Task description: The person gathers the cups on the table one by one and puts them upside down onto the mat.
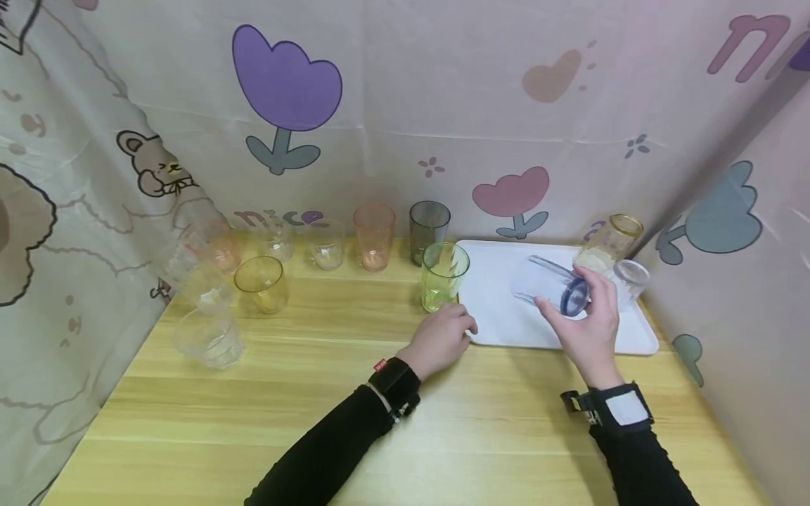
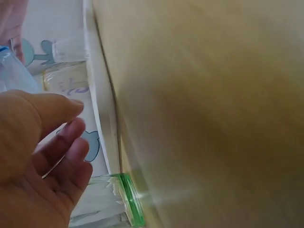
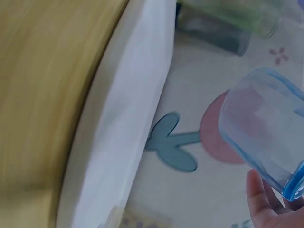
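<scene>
My right hand (image 1: 591,327) grips a clear blue drinking glass (image 1: 574,296) around its thick base. The glass is tipped on its side above the white tray (image 1: 500,327), its open end towards the left. In the right wrist view, fingertips (image 3: 256,190) press near the base of this glass (image 3: 256,123). My left hand (image 1: 439,337) rests by the tray's front left corner, fingers loosely bent and holding nothing. Just behind it stands a green glass (image 1: 445,281), upright at the tray's left edge. The left wrist view shows the green glass's rim or base (image 2: 130,199) below the fingers.
On the tray's right side stand an amber-rimmed glass (image 1: 610,242) and a small clear glass (image 1: 631,277). Grey (image 1: 429,228) and orange (image 1: 374,239) glasses stand along the back. An amber tumbler (image 1: 261,284) and several clear glasses are at the left. Printed curtains (image 1: 405,91) enclose the wooden table (image 1: 304,393).
</scene>
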Demonstrator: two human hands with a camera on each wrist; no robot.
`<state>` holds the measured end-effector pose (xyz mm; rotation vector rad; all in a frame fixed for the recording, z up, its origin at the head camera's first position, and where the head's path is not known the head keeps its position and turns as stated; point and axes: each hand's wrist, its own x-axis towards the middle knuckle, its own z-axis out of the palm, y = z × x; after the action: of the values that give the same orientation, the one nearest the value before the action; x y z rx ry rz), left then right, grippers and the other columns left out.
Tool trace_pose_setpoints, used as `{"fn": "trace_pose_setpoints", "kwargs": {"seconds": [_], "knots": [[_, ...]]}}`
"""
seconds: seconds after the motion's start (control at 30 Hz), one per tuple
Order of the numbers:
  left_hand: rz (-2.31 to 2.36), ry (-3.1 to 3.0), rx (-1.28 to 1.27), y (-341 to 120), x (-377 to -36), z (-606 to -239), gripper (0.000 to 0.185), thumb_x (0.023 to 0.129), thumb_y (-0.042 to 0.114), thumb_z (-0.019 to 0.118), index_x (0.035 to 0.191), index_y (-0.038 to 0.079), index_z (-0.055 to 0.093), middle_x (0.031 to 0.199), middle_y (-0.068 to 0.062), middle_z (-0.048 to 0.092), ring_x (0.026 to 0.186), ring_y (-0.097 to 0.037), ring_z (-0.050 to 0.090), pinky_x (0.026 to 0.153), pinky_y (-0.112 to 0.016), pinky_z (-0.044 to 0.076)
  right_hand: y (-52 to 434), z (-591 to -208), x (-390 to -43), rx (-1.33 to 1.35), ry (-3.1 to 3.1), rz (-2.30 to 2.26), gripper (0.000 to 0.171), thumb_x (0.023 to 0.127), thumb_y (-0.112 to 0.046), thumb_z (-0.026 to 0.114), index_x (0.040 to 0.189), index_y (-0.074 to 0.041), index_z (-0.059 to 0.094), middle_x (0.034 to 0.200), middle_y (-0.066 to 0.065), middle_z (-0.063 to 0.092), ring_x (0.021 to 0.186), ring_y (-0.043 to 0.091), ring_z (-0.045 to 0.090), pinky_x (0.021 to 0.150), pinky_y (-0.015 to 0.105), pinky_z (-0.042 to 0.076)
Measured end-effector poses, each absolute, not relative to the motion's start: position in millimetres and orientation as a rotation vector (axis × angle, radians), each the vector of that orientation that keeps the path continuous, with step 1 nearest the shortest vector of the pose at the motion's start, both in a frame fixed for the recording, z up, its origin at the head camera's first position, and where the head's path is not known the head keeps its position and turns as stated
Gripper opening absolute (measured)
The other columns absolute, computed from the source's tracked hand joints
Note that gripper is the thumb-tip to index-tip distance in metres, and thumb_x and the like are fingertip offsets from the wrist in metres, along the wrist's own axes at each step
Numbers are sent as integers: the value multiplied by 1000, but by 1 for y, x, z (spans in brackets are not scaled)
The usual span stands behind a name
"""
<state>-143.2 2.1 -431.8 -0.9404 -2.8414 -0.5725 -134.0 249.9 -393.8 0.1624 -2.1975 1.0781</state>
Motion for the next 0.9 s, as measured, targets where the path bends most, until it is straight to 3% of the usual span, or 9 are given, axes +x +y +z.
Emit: {"fn": "trace_pose_setpoints", "kwargs": {"seconds": [0.1, 0.27, 0.37, 0.63, 0.9], "knots": [[-447, -2843, -1004, 6, -147, -434, 13, 96, 12, 72, 104, 19, 80, 106, 6, 69, 104, -13, 63, 92, -22, 52, 262, -398, -138, 118, -2224, 1034, 83, 73, -3, 92, 146, -5, 54, 136, 18, 55, 123, 15, 49, 103, 16, 39], [-307, -2811, -1059, 12, -152, -436, 19, 95, 7, 69, 99, 20, 81, 100, 7, 69, 95, -11, 63, 83, -19, 52, 280, -399, -142, 17, -2297, 1017, 81, 76, -9, 91, 148, -7, 52, 143, 21, 55, 131, 38, 50, 111, 45, 37], [-267, -2803, -1068, 14, -154, -435, 21, 93, 4, 70, 98, 21, 81, 99, 8, 69, 94, -11, 62, 82, -19, 53, 293, -397, -145, -53, -2370, 990, 80, 79, -13, 89, 149, -7, 51, 149, 24, 47, 134, 45, 46, 111, 60, 36], [-253, -2812, -1080, 17, -155, -435, 20, 92, 5, 71, 99, 21, 81, 98, 8, 68, 93, -10, 61, 81, -18, 53, 331, -393, -148, -273, -2586, 891, 83, 88, -22, 82, 159, -10, 41, 150, 33, 30, 134, 48, 35, 107, 65, 35], [-258, -2820, -1068, 15, -156, -438, 19, 92, 5, 71, 98, 21, 81, 96, 8, 67, 93, -11, 61, 80, -18, 53, 365, -397, -149, -318, -2721, 782, 86, 91, -29, 76, 159, 1, 33, 145, 42, 29, 126, 57, 35, 94, 68, 35]]}}
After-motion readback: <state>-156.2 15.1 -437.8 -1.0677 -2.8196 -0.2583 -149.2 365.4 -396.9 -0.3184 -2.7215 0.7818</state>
